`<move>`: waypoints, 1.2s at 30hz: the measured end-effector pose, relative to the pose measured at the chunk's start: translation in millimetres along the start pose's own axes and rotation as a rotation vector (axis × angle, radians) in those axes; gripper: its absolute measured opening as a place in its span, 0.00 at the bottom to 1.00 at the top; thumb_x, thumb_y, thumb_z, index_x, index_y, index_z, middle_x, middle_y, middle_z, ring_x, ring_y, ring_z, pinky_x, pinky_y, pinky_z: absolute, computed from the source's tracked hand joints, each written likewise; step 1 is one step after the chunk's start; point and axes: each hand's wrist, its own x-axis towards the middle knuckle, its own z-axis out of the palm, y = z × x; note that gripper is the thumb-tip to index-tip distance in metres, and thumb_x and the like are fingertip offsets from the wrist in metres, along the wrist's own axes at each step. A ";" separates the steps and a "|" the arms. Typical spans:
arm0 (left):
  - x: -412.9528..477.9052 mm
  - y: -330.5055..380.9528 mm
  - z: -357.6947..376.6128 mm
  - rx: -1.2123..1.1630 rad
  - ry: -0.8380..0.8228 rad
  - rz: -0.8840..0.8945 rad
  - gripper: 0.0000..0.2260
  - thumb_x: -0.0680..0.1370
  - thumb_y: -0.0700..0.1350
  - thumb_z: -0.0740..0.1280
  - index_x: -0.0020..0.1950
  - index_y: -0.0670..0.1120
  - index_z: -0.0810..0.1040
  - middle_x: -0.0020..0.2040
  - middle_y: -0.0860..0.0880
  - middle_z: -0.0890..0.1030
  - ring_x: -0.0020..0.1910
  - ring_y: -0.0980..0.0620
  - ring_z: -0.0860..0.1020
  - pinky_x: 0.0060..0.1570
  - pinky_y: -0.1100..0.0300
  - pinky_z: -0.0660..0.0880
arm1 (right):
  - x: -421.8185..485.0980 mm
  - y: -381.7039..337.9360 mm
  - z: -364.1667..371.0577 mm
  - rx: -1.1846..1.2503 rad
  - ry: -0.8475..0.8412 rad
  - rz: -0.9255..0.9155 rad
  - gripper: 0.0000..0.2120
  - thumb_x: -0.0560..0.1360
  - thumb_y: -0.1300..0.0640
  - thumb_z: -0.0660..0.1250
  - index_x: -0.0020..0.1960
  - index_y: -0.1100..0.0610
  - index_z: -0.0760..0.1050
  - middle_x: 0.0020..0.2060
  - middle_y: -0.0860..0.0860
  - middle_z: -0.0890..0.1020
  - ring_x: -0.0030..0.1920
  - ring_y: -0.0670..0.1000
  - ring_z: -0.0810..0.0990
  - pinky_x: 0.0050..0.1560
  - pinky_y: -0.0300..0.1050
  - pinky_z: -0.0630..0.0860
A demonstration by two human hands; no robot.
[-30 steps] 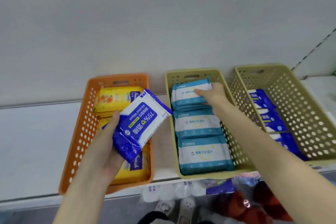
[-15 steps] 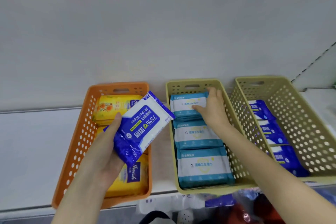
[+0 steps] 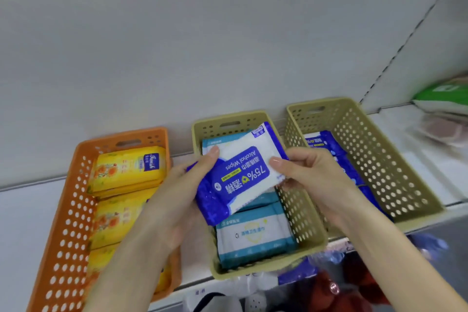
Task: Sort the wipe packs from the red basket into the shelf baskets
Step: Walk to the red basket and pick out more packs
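Blue wipe pack gripped at both ends by left hand and right hand, over the middle basket (teal packs inside). Orange basket sits left, right basket alongside.

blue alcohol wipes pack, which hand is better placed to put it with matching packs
Right hand, probably: it pinches the alcohol wipes pack beside the right beige basket of blue packs; left hand grips its far end.

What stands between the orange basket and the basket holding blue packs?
Head view: a beige basket of teal packs; the left hand and right hand hold a blue pack above it.
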 end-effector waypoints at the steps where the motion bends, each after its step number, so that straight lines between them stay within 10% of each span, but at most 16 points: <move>1: 3.1 -0.3 10.0 0.055 -0.042 0.021 0.15 0.65 0.54 0.70 0.45 0.46 0.85 0.45 0.43 0.86 0.40 0.50 0.85 0.32 0.60 0.80 | -6.6 -1.6 -11.8 0.019 0.040 -0.014 0.14 0.60 0.45 0.73 0.39 0.53 0.85 0.36 0.50 0.86 0.31 0.41 0.78 0.29 0.32 0.71; 8: 13.4 -3.2 57.4 0.360 -0.279 0.154 0.14 0.65 0.49 0.69 0.47 0.46 0.85 0.45 0.44 0.86 0.40 0.52 0.84 0.39 0.64 0.80 | -39.8 -4.4 -40.9 0.322 0.282 -0.172 0.09 0.68 0.60 0.67 0.31 0.58 0.82 0.27 0.48 0.82 0.26 0.39 0.77 0.28 0.28 0.71; 22: 23.1 10.7 132.2 0.617 -0.312 0.446 0.07 0.60 0.51 0.71 0.33 0.49 0.82 0.31 0.49 0.84 0.28 0.58 0.81 0.26 0.70 0.74 | -46.5 -4.6 -74.3 0.049 0.263 -0.265 0.07 0.67 0.55 0.72 0.37 0.58 0.79 0.33 0.52 0.84 0.37 0.45 0.83 0.36 0.37 0.77; 28: 39.3 2.1 148.1 0.174 0.035 0.438 0.05 0.66 0.47 0.72 0.33 0.46 0.80 0.31 0.49 0.84 0.29 0.57 0.80 0.28 0.68 0.75 | -40.4 -5.4 -95.2 0.188 0.158 -0.028 0.17 0.69 0.48 0.73 0.54 0.53 0.78 0.48 0.52 0.85 0.48 0.48 0.84 0.41 0.36 0.78; 36: 65.9 -37.9 163.9 -0.191 0.097 0.266 0.06 0.75 0.37 0.68 0.37 0.43 0.76 0.38 0.46 0.84 0.39 0.53 0.82 0.40 0.62 0.81 | -23.1 22.9 -108.2 0.625 0.267 0.170 0.15 0.60 0.52 0.75 0.46 0.56 0.84 0.46 0.56 0.86 0.44 0.54 0.85 0.39 0.42 0.81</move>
